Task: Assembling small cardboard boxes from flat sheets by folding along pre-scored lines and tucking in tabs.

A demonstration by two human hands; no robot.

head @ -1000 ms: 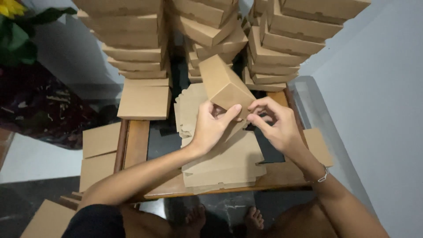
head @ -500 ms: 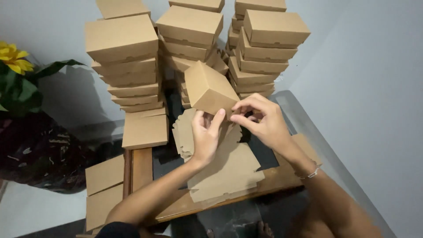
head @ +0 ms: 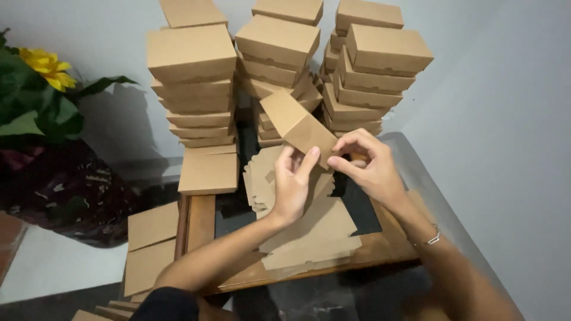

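Note:
A brown cardboard box [head: 294,123] is held tilted above the wooden table [head: 201,221], near end toward me. My left hand [head: 292,181] grips its near end from below, thumb and fingers pinching the edge. My right hand [head: 370,167] pinches the same end from the right, fingers curled on a flap. Under both hands lies a pile of flat unfolded cardboard blanks [head: 309,235].
Three tall stacks of folded brown boxes [head: 193,77] stand at the back against the wall. One single box [head: 209,172] rests at the left stack's foot. Flat cardboard pieces [head: 151,241] lie left of the table. A sunflower plant [head: 41,89] is far left; a grey wall rises to the right.
The view has tilted upward, showing more of the stacks. Both hands have kept hold of the box and shifted their fingers along its near end.

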